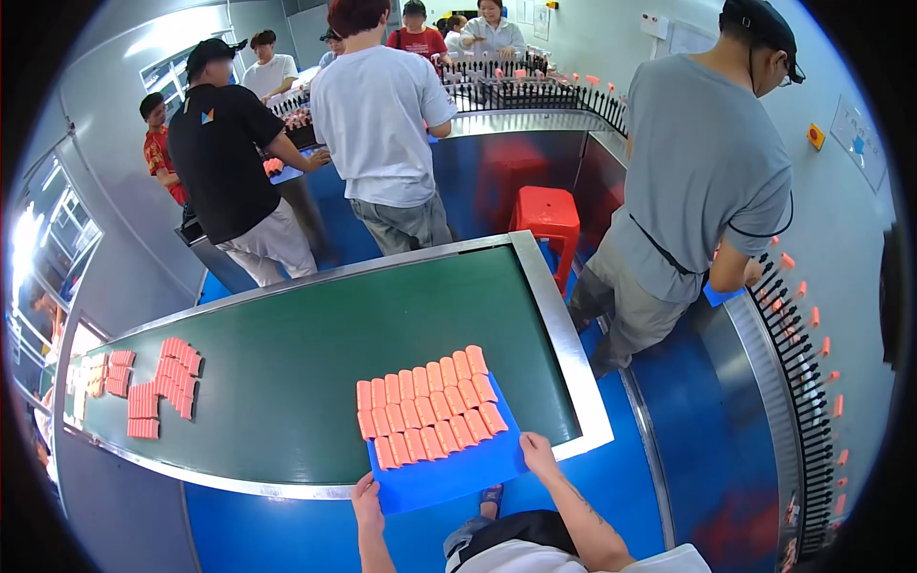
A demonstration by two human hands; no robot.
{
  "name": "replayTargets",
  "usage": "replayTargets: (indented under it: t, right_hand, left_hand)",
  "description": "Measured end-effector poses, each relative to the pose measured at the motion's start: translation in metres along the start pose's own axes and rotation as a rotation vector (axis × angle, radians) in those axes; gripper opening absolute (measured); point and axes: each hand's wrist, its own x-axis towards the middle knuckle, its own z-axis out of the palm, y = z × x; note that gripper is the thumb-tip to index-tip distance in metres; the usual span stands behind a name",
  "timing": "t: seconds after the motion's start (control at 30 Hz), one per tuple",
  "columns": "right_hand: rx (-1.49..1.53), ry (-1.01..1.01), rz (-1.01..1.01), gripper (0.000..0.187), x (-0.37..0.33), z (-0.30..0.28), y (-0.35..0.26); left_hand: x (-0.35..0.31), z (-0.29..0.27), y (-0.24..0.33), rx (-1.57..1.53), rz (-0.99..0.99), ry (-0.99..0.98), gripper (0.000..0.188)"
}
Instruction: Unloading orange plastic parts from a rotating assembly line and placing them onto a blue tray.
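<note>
A flat blue sheet (449,475) reaches over the near edge of the green conveyor belt (287,315). My left hand (366,498) grips its near left corner, and my right hand (537,453) grips its right edge. Three rows of small coral-pink plastic pieces (435,406), rounded and alike, lie side by side on the far part of the sheet. The near part of the sheet is bare. Both hands are closed on the sheet's edges, their fingertips partly hidden beneath it.
More pink pieces (177,372) lie in groups at the belt's left. A metal frame (564,353) edges the belt. Beyond stand a red stool (546,215) and several people. To the right, a person in grey (712,181) works at a curving line of black holders (812,411).
</note>
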Motion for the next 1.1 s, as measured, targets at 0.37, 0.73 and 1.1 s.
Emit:
replayTargets:
  t: [0.37,0.73,1.1]
  right_hand:
    - [0.116,-0.055,0.097,0.027,-0.046,0.022,-0.013]
    - [0.110,-0.143,0.116,0.026,-0.085,-0.034,-0.005]
    - [0.088,-0.218,-0.059,0.029,-0.127,-0.128,0.005]
  left_hand:
    - [-0.027,-0.043,0.023,-0.025,-0.105,0.064,0.033]
    - [-0.091,-0.049,0.002,-0.029,-0.036,0.084,0.034]
    - [-0.196,-0.035,-0.003,-0.101,-0.001,-0.199,0.028]
